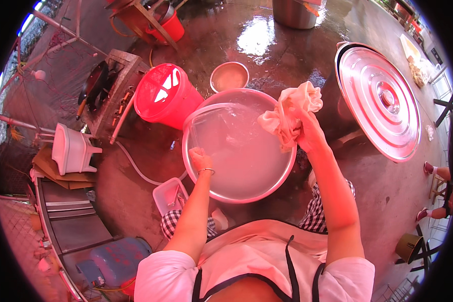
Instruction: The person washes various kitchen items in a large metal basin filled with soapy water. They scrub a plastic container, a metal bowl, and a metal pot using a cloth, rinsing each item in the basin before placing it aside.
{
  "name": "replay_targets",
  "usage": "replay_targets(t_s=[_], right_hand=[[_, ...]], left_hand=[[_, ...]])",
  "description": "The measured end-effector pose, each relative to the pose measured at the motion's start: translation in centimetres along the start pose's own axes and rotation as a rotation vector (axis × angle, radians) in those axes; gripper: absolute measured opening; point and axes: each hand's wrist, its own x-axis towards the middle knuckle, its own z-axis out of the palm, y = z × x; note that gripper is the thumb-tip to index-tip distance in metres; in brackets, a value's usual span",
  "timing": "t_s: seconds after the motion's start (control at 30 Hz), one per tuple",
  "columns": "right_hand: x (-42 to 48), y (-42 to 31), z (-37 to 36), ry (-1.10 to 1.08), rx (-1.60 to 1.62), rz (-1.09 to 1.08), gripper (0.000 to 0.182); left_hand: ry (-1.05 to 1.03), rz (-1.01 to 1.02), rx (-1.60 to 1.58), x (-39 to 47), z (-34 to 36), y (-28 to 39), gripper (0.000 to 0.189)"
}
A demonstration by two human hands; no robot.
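Note:
A wide metal basin [245, 170] of cloudy water stands on the floor before me. Inside it at the left is a hose-like pale tube or the rim of a clear container, partly under water; which one I cannot tell. My left hand [201, 160] is closed at this piece, over the basin's left side. Raised above the right rim, my right hand [307, 130] grips a crumpled pale cloth [290, 113].
A red bucket [166, 94] of liquid and a small bowl [229, 76] adjoin the basin's far side. At right stands a large pot with a metal lid [381, 102]. A plastic tub [169, 196] lies near my left leg; a gas cylinder [117, 260] is lower left. The floor is wet.

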Motion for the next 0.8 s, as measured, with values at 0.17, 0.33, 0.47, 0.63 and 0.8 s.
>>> replay_targets(t_s=[0.17, 0.33, 0.47, 0.63, 0.8], right_hand=[[0.0, -0.3, -0.6, -0.114, 0.238, 0.082, 0.04], [-0.3, 0.1, 0.3, -0.014, 0.181, 0.137, 0.042], [0.3, 1.5, 0.6, 0.016, -0.006, 0.007, 0.04], [0.9, 3.3, 2.6, -0.022, -0.196, -0.145, 0.03], [5.6, 8.1, 2.6, 0.121, -0.703, -0.59, 0.025]], left_hand=[[0.106, 0.375, 0.077, 1.3, -5.5, 5.4, 0.033], [0.182, 0.562, 0.076, 1.2, -8.9, 8.7, 0.038], [0.192, 0.54, -0.014, 0.9, -9.6, 10.9, 0.036], [0.064, 0.222, -0.528, 2.0, -8.0, 10.8, 0.03], [-0.037, -0.125, -0.694, 2.1, -4.3, 8.7, 0.03]])
